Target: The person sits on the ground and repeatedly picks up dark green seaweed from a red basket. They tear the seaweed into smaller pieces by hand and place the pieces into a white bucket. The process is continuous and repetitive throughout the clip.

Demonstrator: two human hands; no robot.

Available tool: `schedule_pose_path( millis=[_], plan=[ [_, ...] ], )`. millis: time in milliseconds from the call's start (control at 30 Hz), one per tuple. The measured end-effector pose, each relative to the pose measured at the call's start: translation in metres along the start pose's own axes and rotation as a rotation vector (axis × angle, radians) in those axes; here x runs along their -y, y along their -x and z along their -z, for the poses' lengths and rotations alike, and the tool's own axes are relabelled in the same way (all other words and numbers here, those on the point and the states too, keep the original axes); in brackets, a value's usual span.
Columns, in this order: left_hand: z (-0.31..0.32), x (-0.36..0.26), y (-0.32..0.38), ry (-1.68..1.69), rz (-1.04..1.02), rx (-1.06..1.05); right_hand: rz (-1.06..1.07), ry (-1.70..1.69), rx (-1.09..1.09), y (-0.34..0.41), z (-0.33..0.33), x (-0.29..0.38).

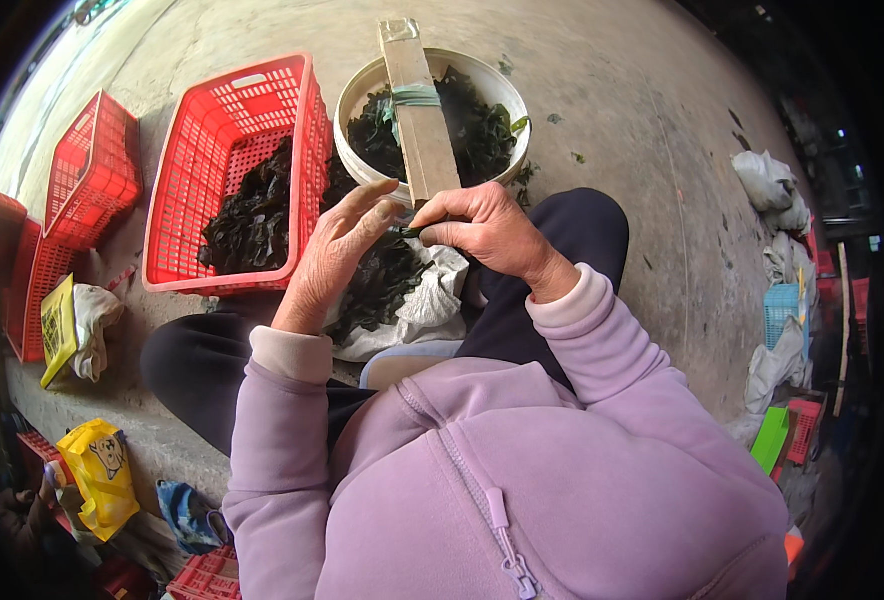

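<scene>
My right hand (490, 229) pinches a small dark green piece of seaweed (410, 232) between thumb and forefinger. Just left of it is my left hand (348, 244), thumb and fingertips close to that piece; whether they grip it is hidden. Below both hands, a heap of dark seaweed (382, 285) lies on a white woven sack (438, 300) between my legs. A wooden board (427, 142), bound with green strapping, lies across a white round tub (520, 154). More seaweed (475, 131) fills the tub. A red plastic crate (186, 172) on the left holds dark wet seaweed (254, 214).
Smaller red crates (104, 172) stand farther left, near a yellow box-like packet (57, 330). A yellow bag (100, 476) lies at lower left. White sacks (768, 184) and a blue basket (783, 307) line the right side. Seaweed scraps dot the concrete floor (599, 127).
</scene>
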State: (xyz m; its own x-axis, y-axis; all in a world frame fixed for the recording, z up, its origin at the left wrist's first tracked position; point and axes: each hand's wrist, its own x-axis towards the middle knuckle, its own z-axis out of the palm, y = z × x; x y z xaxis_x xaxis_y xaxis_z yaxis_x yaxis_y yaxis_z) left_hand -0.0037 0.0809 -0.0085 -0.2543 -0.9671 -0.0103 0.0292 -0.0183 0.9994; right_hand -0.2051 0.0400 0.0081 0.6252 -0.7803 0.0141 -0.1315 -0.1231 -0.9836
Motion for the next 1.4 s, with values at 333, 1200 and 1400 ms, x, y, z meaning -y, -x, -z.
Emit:
schedule_pose_path(
  millis=[333,1200,1400],
  plan=[
    [-0.003,0.003,-0.002,-0.045,0.179,-0.093,0.251,0.773,-0.151,-0.004,0.017,0.015],
    [0.063,0.063,-0.198,-0.944,0.053,-0.411,0.102,0.759,-0.452,-0.177,0.093,-0.074],
    [0.058,0.078,-0.193,-0.796,0.209,-0.49,0.205,0.562,-0.47,-0.157,0.113,-0.082]
  ],
)
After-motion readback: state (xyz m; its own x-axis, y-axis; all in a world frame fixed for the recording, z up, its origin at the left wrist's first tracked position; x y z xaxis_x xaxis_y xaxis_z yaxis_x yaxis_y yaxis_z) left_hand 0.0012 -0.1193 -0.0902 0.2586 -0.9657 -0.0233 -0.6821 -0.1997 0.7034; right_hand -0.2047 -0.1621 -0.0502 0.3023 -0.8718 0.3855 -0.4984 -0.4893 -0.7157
